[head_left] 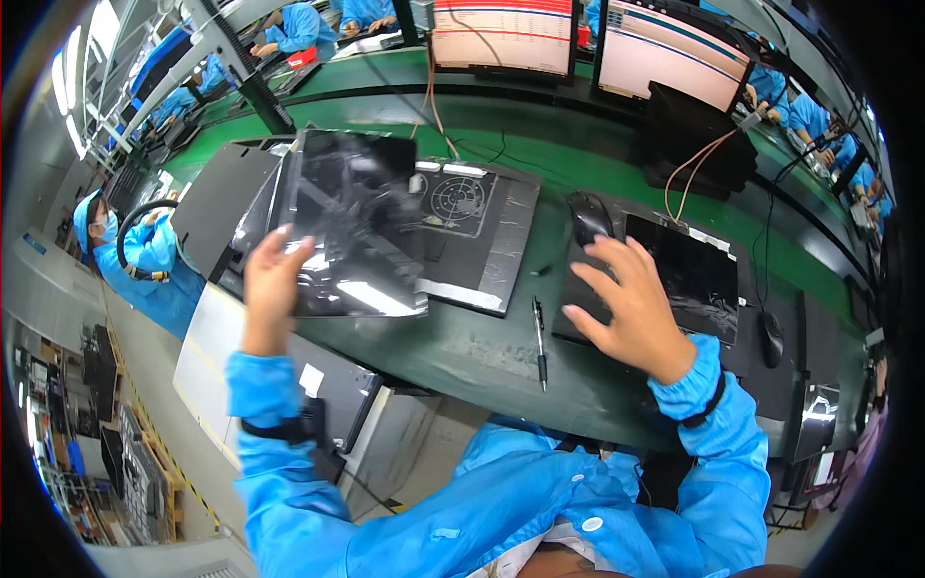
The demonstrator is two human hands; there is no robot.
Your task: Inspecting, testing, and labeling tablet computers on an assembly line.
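At the left, my left hand [275,289] pinches the near left edge of a black flat panel in a clear plastic film [361,212]. The film is creased and shiny, and part of the panel lies over a dark plate with a round target pattern [458,200]. My right hand [631,308] is held with its fingers spread and nothing in them. Beneath and beyond it are a black computer mouse [588,217] and a glossy black screen panel [689,275]. Between my hands, a pen [540,347] lies on the green bench top [453,347].
Two monitors [501,34] stand along the far side, with a black box-like stack [694,144] and hanging cables before the right one. A second mouse [771,337] lies at the right. A co-worker in blue [145,250] is at the left. White boxes [226,361] stand beside the bench's near left edge.
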